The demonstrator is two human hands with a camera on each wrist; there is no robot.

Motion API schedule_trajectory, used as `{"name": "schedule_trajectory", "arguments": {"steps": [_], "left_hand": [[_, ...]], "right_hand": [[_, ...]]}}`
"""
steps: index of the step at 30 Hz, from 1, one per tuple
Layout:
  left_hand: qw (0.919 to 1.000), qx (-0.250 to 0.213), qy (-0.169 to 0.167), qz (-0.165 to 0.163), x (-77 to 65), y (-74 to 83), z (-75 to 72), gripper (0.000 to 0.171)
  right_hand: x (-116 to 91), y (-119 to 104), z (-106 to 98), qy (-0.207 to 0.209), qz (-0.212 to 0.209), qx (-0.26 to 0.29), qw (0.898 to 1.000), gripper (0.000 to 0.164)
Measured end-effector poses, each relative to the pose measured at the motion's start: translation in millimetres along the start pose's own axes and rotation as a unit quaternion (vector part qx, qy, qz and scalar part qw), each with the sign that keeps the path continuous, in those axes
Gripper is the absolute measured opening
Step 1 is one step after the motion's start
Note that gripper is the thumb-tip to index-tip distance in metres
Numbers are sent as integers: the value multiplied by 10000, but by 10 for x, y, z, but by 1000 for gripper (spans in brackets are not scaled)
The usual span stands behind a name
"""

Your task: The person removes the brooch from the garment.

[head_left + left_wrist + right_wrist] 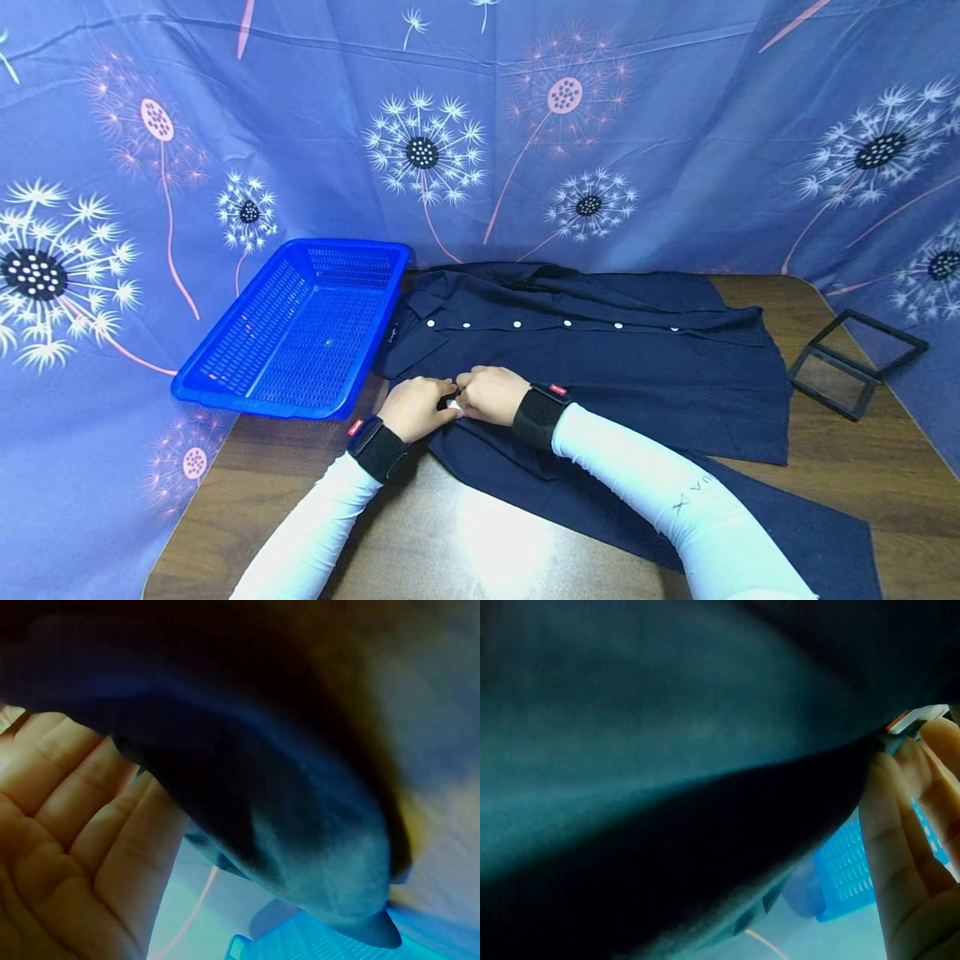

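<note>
A navy button-up shirt [600, 371] lies spread on the table, collar toward the left and a row of white buttons along its front. Both hands meet at its near edge close to the collar end. There the left hand [416, 408] pinches the fabric, its fingers passing under the cloth in the left wrist view. Close against it, the right hand [491, 392] pinches the same edge with its fingertips. Between the two thumbs shows a small white piece [454, 406]; the right wrist view gives it a reddish edge, and I cannot tell its kind.
Left of the shirt stands a blue perforated plastic basket [285, 408], close to the collar. A black folding frame [858, 362] is on the right of the wooden table [247, 483]. Behind hangs a blue dandelion-patterned cloth [480, 167]. One sleeve [810, 533] stretches to the near right.
</note>
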State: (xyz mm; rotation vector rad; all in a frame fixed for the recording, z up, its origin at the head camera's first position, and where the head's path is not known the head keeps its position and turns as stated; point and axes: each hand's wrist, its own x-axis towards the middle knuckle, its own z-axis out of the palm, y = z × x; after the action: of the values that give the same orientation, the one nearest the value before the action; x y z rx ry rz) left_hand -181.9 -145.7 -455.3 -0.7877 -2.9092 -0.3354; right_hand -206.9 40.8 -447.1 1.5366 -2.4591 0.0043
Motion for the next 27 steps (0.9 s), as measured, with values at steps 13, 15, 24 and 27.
{"name": "schedule_trajectory", "arguments": {"steps": [13,15,24,27], "left_hand": [[9999,-3,-65,-98,7,13,-14,39],[9999,16,-52,-93,7,10,-11,38],[9999,65,82,-7,4,3,1,27],[9999,68,80,-8,7,4,1,25]], "right_hand": [[3,14,1,76,67,420,9991,8],[6,14,5,80,85,478,9988,8],[14,-1,11,37,317,666,9973,17],[15,2,14,-9,364,719,9967,18]]}}
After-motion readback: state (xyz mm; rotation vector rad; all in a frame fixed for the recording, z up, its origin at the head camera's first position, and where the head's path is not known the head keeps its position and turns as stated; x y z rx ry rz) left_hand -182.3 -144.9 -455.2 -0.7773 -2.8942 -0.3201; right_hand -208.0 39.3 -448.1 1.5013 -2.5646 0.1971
